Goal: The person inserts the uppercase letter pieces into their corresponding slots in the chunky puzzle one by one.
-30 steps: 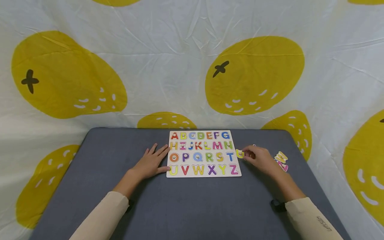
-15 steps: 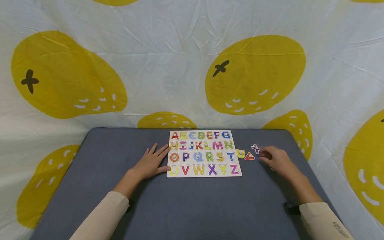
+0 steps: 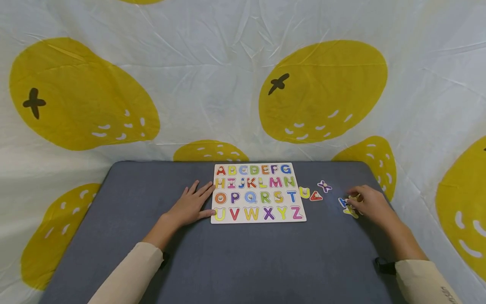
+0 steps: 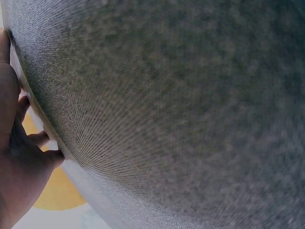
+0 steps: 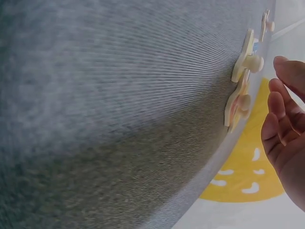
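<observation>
A wooden alphabet puzzle board (image 3: 262,223) lies on the grey table. My left hand (image 3: 191,205) rests with spread fingers at its left edge, fingertips and thumb on the rim. My right hand (image 3: 370,202) is over a small cluster of letter pieces, fingers loosely bent. In the right wrist view its fingertips are apart from the knobbed pieces, with nothing between them. A blue T piece (image 3: 342,202) and a yellow letter piece (image 3: 351,212) show beside these fingers; other pieces there are partly hidden by the hand.
Between board and cluster lie a yellow U piece (image 3: 304,193), a red V piece (image 3: 316,196) and a purple X piece (image 3: 324,186). The U lies right at the board's right edge. A white cloth (image 3: 212,84) with yellow fruit prints hangs behind the table (image 3: 243,261).
My right hand has let go of the yellow U piece beside the board and moved right, past the X piece, to the cluster. My left hand has stayed at the board's edge.
</observation>
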The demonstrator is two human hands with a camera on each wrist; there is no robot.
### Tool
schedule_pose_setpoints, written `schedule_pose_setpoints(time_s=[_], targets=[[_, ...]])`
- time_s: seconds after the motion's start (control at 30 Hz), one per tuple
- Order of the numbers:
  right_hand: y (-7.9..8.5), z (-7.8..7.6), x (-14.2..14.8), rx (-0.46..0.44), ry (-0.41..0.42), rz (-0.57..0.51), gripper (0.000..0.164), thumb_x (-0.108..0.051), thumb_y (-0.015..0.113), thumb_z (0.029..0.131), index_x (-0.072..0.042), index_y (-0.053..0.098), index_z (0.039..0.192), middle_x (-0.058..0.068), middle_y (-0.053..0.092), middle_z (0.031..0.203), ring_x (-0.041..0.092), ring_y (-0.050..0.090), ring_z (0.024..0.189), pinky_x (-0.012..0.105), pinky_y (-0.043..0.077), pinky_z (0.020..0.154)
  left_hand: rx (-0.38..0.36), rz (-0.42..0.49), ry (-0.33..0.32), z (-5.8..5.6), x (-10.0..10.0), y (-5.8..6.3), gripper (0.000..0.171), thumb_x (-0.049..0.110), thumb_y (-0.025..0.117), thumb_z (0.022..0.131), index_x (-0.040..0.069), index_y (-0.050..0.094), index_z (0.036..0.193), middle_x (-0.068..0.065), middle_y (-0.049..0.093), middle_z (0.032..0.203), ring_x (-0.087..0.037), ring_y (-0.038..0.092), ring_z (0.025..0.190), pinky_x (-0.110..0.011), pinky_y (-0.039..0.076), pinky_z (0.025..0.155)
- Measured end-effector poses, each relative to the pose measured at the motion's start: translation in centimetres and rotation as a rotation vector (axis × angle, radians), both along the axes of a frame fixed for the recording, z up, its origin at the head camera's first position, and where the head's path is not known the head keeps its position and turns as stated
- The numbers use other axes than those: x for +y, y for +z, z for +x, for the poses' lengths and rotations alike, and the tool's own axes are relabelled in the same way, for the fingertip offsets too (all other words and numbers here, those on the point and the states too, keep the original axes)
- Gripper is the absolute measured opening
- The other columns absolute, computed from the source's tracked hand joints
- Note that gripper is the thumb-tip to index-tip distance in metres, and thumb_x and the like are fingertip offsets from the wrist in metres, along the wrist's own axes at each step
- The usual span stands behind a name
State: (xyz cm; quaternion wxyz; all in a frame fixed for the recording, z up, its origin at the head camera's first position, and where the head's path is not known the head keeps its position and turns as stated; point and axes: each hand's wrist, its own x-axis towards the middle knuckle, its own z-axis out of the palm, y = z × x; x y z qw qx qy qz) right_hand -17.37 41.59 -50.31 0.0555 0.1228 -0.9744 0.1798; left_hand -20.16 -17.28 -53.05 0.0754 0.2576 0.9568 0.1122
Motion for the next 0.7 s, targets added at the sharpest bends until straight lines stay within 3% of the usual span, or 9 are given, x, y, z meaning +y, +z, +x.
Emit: schedule_pose_setpoints(time_s=[0.17,0.43,0.7], targets=[[-0.5,0.1,0.2,-0.046,0.024,0.008,0.02,-0.007,0.08,0.088,-0.001,0.075,0.106,0.01,0.069,0.094,0.021,0.064,0.078,0.032,0.051,0.064,0.0,-0.003,-0.001,-0.1,0.0,-0.1,0.093,0.066,0.06,0.095,0.018,0.024,0.166,-0.005,0.025,0.172,-0.05,0.016,0.156,-0.074,0.022,0.117],[-1.2,-0.4,0.1,-0.028,0.069,0.066,0.016,-0.001,0.076,0.087,-0.002,0.077,0.103,0.009,0.067,0.091,0.017,0.057,0.076,0.037,0.049,0.067,0.002,0.003,-0.002,-0.2,0.0,-0.4,0.093,0.066,0.06,0.095,0.019,0.024,0.166,-0.005,0.024,0.172,-0.049,0.016,0.157,-0.074,0.022,0.118],[-0.7,-0.7,-0.6,-0.047,0.054,0.068,0.011,-0.006,0.076,0.092,-0.005,0.076,0.103,0.007,0.066,0.091,0.016,0.056,0.076,0.038,0.048,0.068,0.023,0.011,-0.009,-0.2,-0.1,-0.6,0.092,0.064,0.062,0.095,0.017,0.026,0.166,-0.006,0.027,0.171,-0.051,0.018,0.156,-0.075,0.023,0.116]])
